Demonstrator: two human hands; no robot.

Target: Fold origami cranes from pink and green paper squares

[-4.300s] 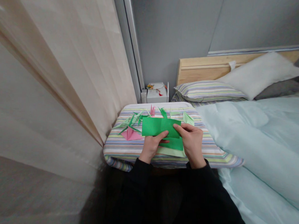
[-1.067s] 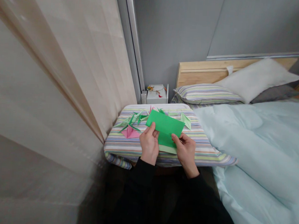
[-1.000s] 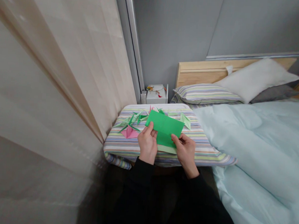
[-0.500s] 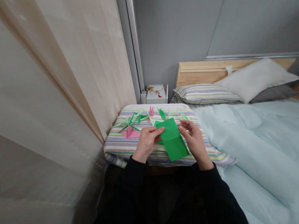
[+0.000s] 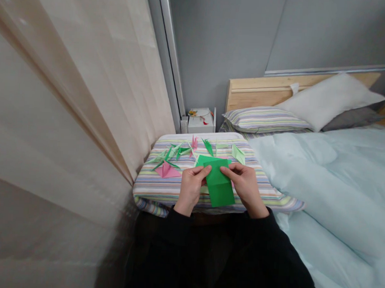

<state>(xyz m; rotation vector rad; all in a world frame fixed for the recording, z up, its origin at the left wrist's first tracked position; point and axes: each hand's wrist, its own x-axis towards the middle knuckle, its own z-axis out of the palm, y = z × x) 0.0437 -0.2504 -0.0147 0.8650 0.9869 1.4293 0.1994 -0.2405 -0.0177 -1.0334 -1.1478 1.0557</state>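
A creased green sheet of paper (image 5: 220, 188) hangs upright between my two hands above the table. My left hand (image 5: 192, 185) pinches its left edge with the thumb in front. On the opposite edge, my right hand (image 5: 244, 183) grips it near the top, thumb also in front. Behind it lies more green paper (image 5: 204, 160), partly covered. Several folded paper cranes in green and light green (image 5: 174, 152) sit left of my hands, along with a pink folded paper (image 5: 168, 170). A dark green folded piece (image 5: 208, 147) and a pale green one (image 5: 238, 154) rest farther back.
A striped cloth covers the small table (image 5: 151, 187). Beige curtain (image 5: 119, 71) runs close along the left. To the right is a bed with a pale blue quilt (image 5: 322, 181) and pillows (image 5: 271, 121). A white box (image 5: 201, 123) stands behind the table.
My right hand has closed on the right edge of the green paper, from fingers held apart beside it. The sheet has turned more upright and shifted slightly left.
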